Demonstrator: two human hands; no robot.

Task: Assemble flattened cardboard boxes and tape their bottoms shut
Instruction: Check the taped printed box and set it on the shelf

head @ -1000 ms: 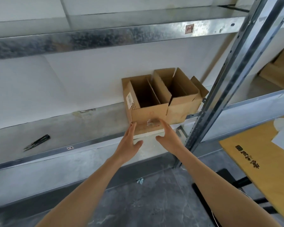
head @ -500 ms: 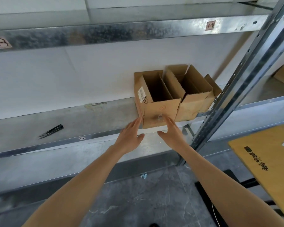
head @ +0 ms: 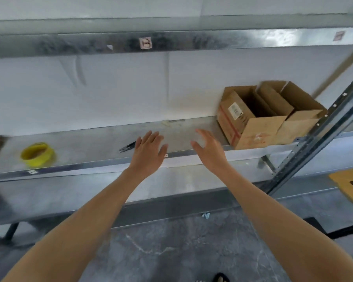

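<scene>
Two boxes [head: 259,127] right of right hand [head: 209,151], scissors [head: 127,147] beside left hand [head: 149,153], fingers [head: 151,137] spread wide, empty

Black snips [head: 127,147] partly behind left hand [head: 148,154], tape roll [head: 37,154] blurred, yellow board [head: 342,180] cut off

A galvanised steel shelf [head: 90,143] of a storage rack runs across the view, its dull grey deck mottled and scuffed, with a folded front lip. Above it, a shiny galvanised steel crossbeam [head: 212,39] carries a small square white label [head: 145,42] with a reddish mark. A bright glare whitens the beam toward its right end. Behind the rack stands a plain white panelled wall [head: 120,88] with a faint vertical seam. At right, a perforated grey steel upright post [head: 324,135] crosses the frame at a slant. Below, a lower steel shelf [head: 49,200] sits just above a dark grey marbled stone floor [head: 171,251].
</scene>
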